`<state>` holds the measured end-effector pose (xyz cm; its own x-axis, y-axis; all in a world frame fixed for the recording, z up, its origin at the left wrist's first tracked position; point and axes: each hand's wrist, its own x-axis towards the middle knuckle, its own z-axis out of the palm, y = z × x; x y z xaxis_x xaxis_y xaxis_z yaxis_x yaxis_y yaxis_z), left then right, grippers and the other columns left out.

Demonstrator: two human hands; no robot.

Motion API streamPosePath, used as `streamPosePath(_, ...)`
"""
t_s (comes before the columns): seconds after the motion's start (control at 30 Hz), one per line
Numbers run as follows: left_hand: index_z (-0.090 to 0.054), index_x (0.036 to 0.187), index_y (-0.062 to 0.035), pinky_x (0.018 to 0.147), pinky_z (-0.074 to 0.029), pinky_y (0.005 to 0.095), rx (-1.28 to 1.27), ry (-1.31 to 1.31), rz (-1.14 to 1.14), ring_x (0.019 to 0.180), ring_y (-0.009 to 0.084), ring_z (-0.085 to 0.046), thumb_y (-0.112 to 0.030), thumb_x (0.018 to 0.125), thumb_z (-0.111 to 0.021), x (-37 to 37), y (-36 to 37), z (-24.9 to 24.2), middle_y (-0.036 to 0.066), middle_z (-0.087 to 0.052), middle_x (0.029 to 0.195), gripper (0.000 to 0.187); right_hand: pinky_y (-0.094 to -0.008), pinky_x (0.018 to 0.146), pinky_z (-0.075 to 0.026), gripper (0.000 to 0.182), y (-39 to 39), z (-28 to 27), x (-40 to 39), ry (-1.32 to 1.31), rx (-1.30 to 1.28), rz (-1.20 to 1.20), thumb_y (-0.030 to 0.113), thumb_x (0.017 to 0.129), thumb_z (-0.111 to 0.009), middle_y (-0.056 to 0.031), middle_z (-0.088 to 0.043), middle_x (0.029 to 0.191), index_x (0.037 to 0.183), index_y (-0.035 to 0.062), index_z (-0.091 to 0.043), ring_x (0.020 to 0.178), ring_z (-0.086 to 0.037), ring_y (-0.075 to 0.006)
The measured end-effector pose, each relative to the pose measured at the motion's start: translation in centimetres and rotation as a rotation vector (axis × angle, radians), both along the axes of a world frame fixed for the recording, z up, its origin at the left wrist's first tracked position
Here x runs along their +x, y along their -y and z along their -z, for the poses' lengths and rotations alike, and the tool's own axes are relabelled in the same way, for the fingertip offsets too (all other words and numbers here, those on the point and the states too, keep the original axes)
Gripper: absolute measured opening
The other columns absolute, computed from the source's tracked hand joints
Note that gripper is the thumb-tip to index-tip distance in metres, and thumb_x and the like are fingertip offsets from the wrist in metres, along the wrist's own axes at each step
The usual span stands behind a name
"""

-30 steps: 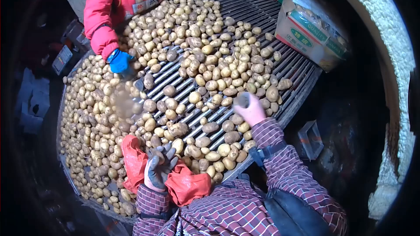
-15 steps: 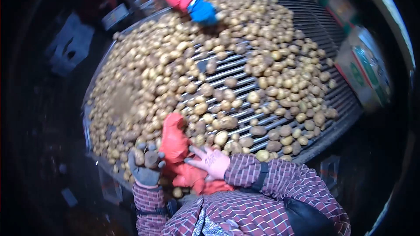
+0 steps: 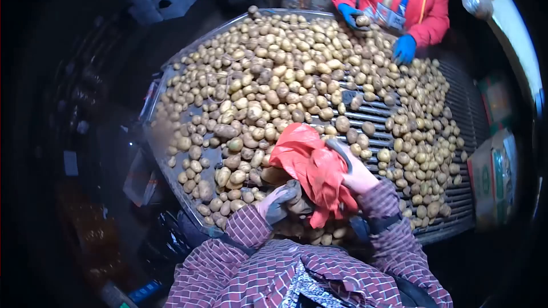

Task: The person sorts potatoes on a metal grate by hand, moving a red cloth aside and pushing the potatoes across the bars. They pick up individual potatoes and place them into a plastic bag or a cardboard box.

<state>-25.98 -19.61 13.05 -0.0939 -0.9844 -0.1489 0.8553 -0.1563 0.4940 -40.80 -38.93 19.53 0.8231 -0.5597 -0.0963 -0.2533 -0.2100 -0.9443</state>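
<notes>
A thin red plastic bag (image 3: 311, 162) hangs crumpled in front of my body, over the near edge of the potato heap. My right hand (image 3: 355, 172), in a pink and grey glove, is closed on the bag's right side. Beside the bag's lower left is my left hand (image 3: 278, 202), also gloved, its fingers curled round dark, dirty potatoes (image 3: 298, 204). The bag and the fingers hide part of them. Loose potatoes (image 3: 251, 111) of mixed sizes surround both hands.
A wide table with a slatted metal surface (image 3: 365, 118) carries the potatoes. Across it stands a person in a red jacket (image 3: 419, 0), with blue gloves (image 3: 405, 49) and a potato in one hand. A printed carton (image 3: 494, 177) stands at the right edge.
My view has swung left. My left hand has brought its potatoes from the bag's left side against the bag. My right hand has gone from lying on the bag to gripping and lifting it.
</notes>
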Motion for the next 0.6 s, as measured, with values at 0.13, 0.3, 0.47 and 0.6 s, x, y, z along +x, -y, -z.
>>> streamPosePath(0.13,-0.055,0.117,-0.0038,0.088,-0.046,0.0295,0.146,-0.007,-0.030,0.096,0.0176,-0.058,-0.020,0.094,-0.051,1.3,-1.4,1.5,0.004,-0.060,0.106,0.028,-0.0351,0.106,-0.035,0.082,-4.1,0.0,-0.3,-0.118,0.269,-0.261,0.017,0.065,-0.076,-0.0128,-0.047,0.135,0.138,0.0052,-0.040,0.126,-0.044,-0.0239)
streamPosePath(0.3,-0.054,0.119,0.0020,0.079,-0.051,0.0297,0.226,0.138,-0.108,0.086,0.0164,-0.062,-0.025,0.088,-0.056,7.7,-6.0,-4.4,0.006,-0.061,0.096,0.041,-0.0353,0.087,-0.049,0.049,-0.8,-3.5,6.4,-0.100,-0.418,-0.068,0.005,0.065,-0.063,-0.0164,-0.063,0.103,0.113,0.0037,-0.060,0.099,-0.061,-0.0328)
streamPosePath(0.47,-0.043,0.128,-0.0026,0.089,-0.050,0.0386,0.309,0.191,-0.811,0.098,0.0225,-0.061,-0.039,0.097,-0.041,13.4,-11.4,0.5,0.013,-0.058,0.111,0.048,-0.0416,0.093,-0.046,0.051,1.8,2.9,21.4,-0.218,-0.944,-0.162,0.019,0.070,-0.065,-0.0110,-0.055,0.121,0.119,0.0128,-0.057,0.106,-0.055,-0.0338)
streamPosePath(0.6,-0.043,0.134,-0.0006,0.101,-0.043,0.0377,0.353,0.404,-0.922,0.115,0.0235,-0.053,-0.026,0.099,-0.041,14.4,-14.1,4.3,0.012,-0.052,0.128,0.043,-0.0515,0.093,-0.042,0.064,1.8,6.4,28.9,-0.668,-0.949,-0.229,0.045,0.073,-0.068,-0.0028,-0.051,0.130,0.131,0.0267,-0.051,0.123,-0.043,-0.0282)
